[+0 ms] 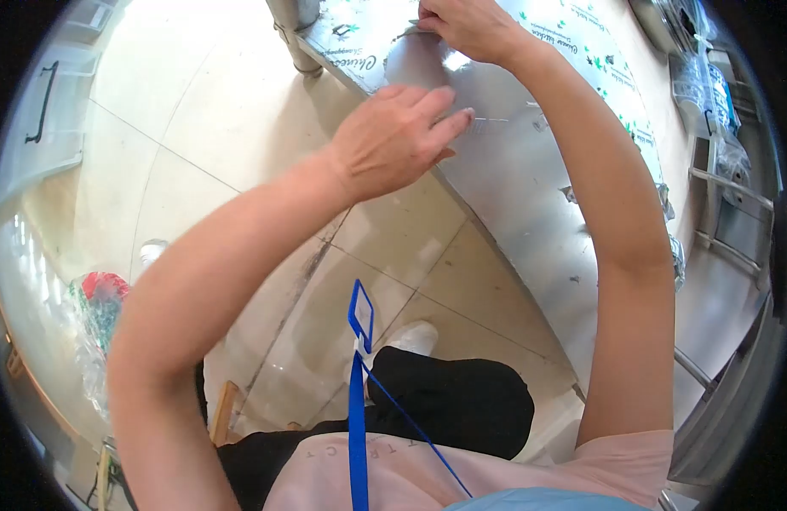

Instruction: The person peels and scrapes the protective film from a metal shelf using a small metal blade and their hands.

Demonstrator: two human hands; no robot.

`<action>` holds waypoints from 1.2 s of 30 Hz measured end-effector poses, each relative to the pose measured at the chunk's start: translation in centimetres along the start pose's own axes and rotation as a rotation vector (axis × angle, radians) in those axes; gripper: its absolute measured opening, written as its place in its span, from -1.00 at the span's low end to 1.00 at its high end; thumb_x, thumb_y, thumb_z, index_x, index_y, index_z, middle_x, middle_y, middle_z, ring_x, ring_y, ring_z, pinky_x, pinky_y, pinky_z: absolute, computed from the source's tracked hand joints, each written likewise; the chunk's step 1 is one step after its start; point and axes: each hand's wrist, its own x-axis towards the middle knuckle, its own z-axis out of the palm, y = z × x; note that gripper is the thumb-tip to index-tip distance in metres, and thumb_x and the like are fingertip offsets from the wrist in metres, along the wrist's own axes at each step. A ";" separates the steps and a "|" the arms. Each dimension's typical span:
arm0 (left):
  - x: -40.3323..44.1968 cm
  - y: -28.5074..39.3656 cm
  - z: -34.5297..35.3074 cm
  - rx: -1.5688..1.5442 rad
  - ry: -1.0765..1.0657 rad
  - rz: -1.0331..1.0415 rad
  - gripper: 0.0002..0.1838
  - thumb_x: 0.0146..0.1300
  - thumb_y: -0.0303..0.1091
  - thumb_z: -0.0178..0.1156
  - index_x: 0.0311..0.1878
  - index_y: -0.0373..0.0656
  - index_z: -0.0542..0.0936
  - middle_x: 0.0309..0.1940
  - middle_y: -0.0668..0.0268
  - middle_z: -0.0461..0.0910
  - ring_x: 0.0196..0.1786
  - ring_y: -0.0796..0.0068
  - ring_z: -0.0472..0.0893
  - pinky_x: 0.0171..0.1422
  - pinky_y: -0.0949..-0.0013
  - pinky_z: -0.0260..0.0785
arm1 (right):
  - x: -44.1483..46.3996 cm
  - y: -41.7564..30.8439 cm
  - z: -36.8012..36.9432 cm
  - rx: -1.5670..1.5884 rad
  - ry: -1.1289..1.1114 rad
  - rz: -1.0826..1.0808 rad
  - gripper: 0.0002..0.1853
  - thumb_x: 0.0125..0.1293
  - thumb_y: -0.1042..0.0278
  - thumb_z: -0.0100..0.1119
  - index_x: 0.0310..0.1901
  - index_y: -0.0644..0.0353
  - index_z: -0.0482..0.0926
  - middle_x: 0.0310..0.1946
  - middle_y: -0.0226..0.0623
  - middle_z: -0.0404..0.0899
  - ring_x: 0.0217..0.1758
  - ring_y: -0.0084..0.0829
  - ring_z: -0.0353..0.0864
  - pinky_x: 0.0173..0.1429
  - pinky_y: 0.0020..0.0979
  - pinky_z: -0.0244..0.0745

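A stainless steel panel [513, 196] stretches from the top of the view down to the lower right, its bare metal shining. Printed protective film [572, 25] with green leaf marks and lettering still covers its upper and right parts. At the top, my right hand [470, 25] is closed in a pinch on a lifted edge of this film; the fingertips are partly cut off by the frame. My left hand [398, 140] hovers by the panel's left edge, slightly blurred, with thumb and forefinger apart and nothing visible in it.
A round metal leg [295, 43] stands at the panel's upper left corner. Metal pans [666, 21] and a rack rail [730, 187] are on the right. Clear plastic drawers [48, 111] and a plastic bag [95, 315] lie left. A blue lanyard badge [359, 311] hangs in front of me.
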 end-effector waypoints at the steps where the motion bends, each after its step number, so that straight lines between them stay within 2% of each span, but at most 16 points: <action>1: 0.2 -0.6 -0.7 0.047 -0.028 0.007 -0.72 0.06 -0.38 0.19 -0.11 -0.18 0.52 -0.16 0.23 0.51 -0.17 0.28 0.53 -0.09 0.28 0.36 | 0.1 0.0 -0.1 -0.003 -0.016 0.009 -0.82 0.11 0.31 0.09 -0.42 0.26 0.56 -0.40 -0.08 0.54 -0.28 -0.07 0.52 -0.16 -0.21 0.41; 4: 1.6 -4.5 -3.4 0.154 -0.156 -0.039 -0.65 0.06 -0.37 0.20 -0.05 -0.21 0.47 -0.12 0.18 0.50 -0.13 0.22 0.52 -0.06 0.24 0.38 | -0.5 0.1 0.0 0.068 -0.020 0.058 -0.82 0.12 0.31 0.08 -0.40 0.25 0.58 -0.38 -0.07 0.55 -0.26 -0.06 0.52 -0.15 -0.23 0.42; 6: 2.8 -7.0 -4.0 0.162 -0.226 -0.114 -0.81 0.11 -0.37 0.11 -0.21 -0.22 0.52 -0.18 0.23 0.49 -0.13 0.23 0.53 -0.07 0.22 0.41 | -0.8 -0.1 -0.1 0.160 0.015 0.126 -0.81 0.12 0.31 0.08 -0.39 0.25 0.59 -0.38 -0.07 0.56 -0.25 -0.06 0.53 -0.14 -0.23 0.42; 8: 3.9 -8.9 -2.1 0.126 -0.150 -0.154 -0.69 0.18 -0.19 0.15 -0.15 -0.23 0.49 -0.33 0.29 0.52 -0.29 0.17 0.55 -0.26 0.17 0.42 | -1.4 -0.4 -0.6 0.258 0.069 0.222 -0.79 0.13 0.29 0.07 -0.39 0.26 0.59 -0.38 -0.06 0.57 -0.25 -0.05 0.53 -0.13 -0.23 0.42; 9: 4.6 -8.8 -1.7 0.099 -0.113 -0.171 -0.63 0.21 -0.10 0.16 -0.12 -0.23 0.47 -0.41 0.31 0.54 -0.36 0.14 0.56 -0.35 0.15 0.42 | -2.1 -0.6 -0.8 0.245 -0.007 0.263 -0.78 0.15 0.36 0.19 -0.18 0.23 0.54 -0.28 -0.19 0.52 -0.18 -0.26 0.53 -0.07 -0.34 0.44; 12: 7.3 -8.0 -0.9 0.018 -0.409 -0.418 -0.68 0.14 -0.24 0.16 -0.14 -0.27 0.49 -0.19 0.14 0.49 -0.12 0.08 0.50 -0.03 0.16 0.37 | -2.6 -0.1 -0.1 0.076 -0.015 0.187 -0.83 0.15 0.40 0.14 -0.22 0.23 0.52 -0.32 -0.21 0.47 -0.21 -0.20 0.48 -0.08 -0.28 0.42; 13: 7.0 -8.9 0.2 0.049 -0.322 -0.315 -0.70 0.19 -0.17 0.11 -0.25 -0.27 0.51 -0.24 0.11 0.53 -0.15 0.06 0.52 -0.06 0.14 0.37 | -2.2 0.1 0.0 0.086 -0.050 0.245 -0.89 0.14 0.43 0.10 -0.29 0.23 0.54 -0.37 -0.23 0.46 -0.23 -0.17 0.46 -0.13 -0.25 0.40; 16: 8.9 -9.9 -0.3 -0.087 -0.684 -0.496 -0.70 0.22 -0.16 0.07 -0.29 -0.27 0.52 -0.30 0.06 0.55 -0.18 0.05 0.54 -0.07 0.14 0.37 | -1.7 -0.6 -0.6 0.032 -0.054 0.232 -0.89 0.16 0.45 0.04 -0.32 0.21 0.55 -0.40 -0.24 0.46 -0.24 -0.16 0.45 -0.15 -0.25 0.38; 19: 7.9 -10.4 0.1 -0.091 -0.504 -0.364 -0.70 0.25 -0.17 0.03 -0.30 -0.26 0.53 -0.32 0.03 0.56 -0.21 0.04 0.55 -0.07 0.13 0.36 | -1.2 -1.3 -1.6 -0.095 -0.031 0.183 -0.89 0.17 0.39 0.05 -0.34 0.20 0.55 -0.39 -0.24 0.50 -0.28 -0.13 0.47 -0.19 -0.25 0.39; 22: 7.5 -10.3 0.2 -0.126 -0.415 -0.471 -0.70 0.26 -0.17 0.00 -0.29 -0.25 0.53 -0.31 0.03 0.56 -0.21 0.01 0.54 -0.07 0.11 0.36 | -1.0 0.3 -1.2 0.078 0.277 0.290 -0.81 0.19 0.28 0.08 -0.42 0.23 0.55 -0.47 -0.26 0.54 -0.41 -0.24 0.49 -0.28 -0.29 0.40; 23: 7.5 -10.0 -0.1 -0.147 -0.392 -0.506 -0.69 0.27 -0.16 -0.01 -0.29 -0.25 0.53 -0.31 0.02 0.56 -0.21 0.00 0.54 -0.07 0.10 0.35 | -0.4 0.9 -1.6 0.092 0.355 0.393 -0.76 0.13 0.27 0.06 -0.39 0.31 0.57 -0.39 0.00 0.57 -0.25 -0.03 0.53 -0.16 -0.19 0.42; 24: 7.5 -10.1 -0.1 -0.157 -0.400 -0.496 -0.68 0.27 -0.16 -0.01 -0.30 -0.26 0.52 -0.32 0.01 0.56 -0.21 0.00 0.54 -0.06 0.10 0.35 | -0.6 1.4 -2.4 0.157 0.370 0.599 -0.76 0.07 0.31 0.07 -0.38 0.36 0.55 -0.39 0.04 0.56 -0.29 -0.06 0.55 -0.22 -0.17 0.42; 26: 7.6 -10.5 0.1 -0.179 -0.400 -0.474 -0.66 0.27 -0.15 -0.01 -0.30 -0.29 0.52 -0.33 0.00 0.56 -0.21 0.00 0.54 -0.06 0.11 0.35 | -1.5 0.4 -3.3 0.166 0.156 1.009 -0.62 0.21 0.04 0.05 -0.40 0.24 0.61 -0.42 -0.15 0.62 -0.37 -0.20 0.61 -0.26 -0.31 0.50; 29: 8.6 -10.0 -0.7 -0.199 -0.493 -0.495 -0.57 0.22 -0.03 0.05 -0.29 -0.32 0.51 -0.32 0.00 0.58 -0.20 0.01 0.57 -0.10 0.12 0.39 | -1.6 -0.6 -1.6 0.645 0.058 1.454 -0.46 0.20 -0.12 0.10 -0.61 0.29 0.46 -0.71 -0.30 0.41 -0.72 -0.50 0.32 -0.67 -0.47 0.20; 32: 8.4 -10.6 0.5 -0.153 -0.535 -0.356 -0.53 0.19 0.05 0.06 -0.30 -0.26 0.57 -0.35 0.04 0.60 -0.23 0.07 0.60 -0.15 0.13 0.43 | -0.7 -1.0 0.0 0.819 0.151 1.547 -0.43 0.13 -0.17 0.15 -0.49 0.36 0.53 -0.68 -0.20 0.49 -0.67 -0.39 0.45 -0.61 -0.38 0.37; 36: 7.7 -11.2 1.5 -0.127 -0.464 -0.264 -0.65 0.22 -0.11 -0.02 -0.42 -0.16 0.61 -0.44 0.08 0.60 -0.33 0.05 0.60 -0.25 0.11 0.44 | 0.3 -0.7 0.9 0.908 0.278 1.471 -0.62 0.08 0.13 0.20 -0.54 0.38 0.53 -0.68 -0.18 0.49 -0.66 -0.37 0.45 -0.61 -0.38 0.34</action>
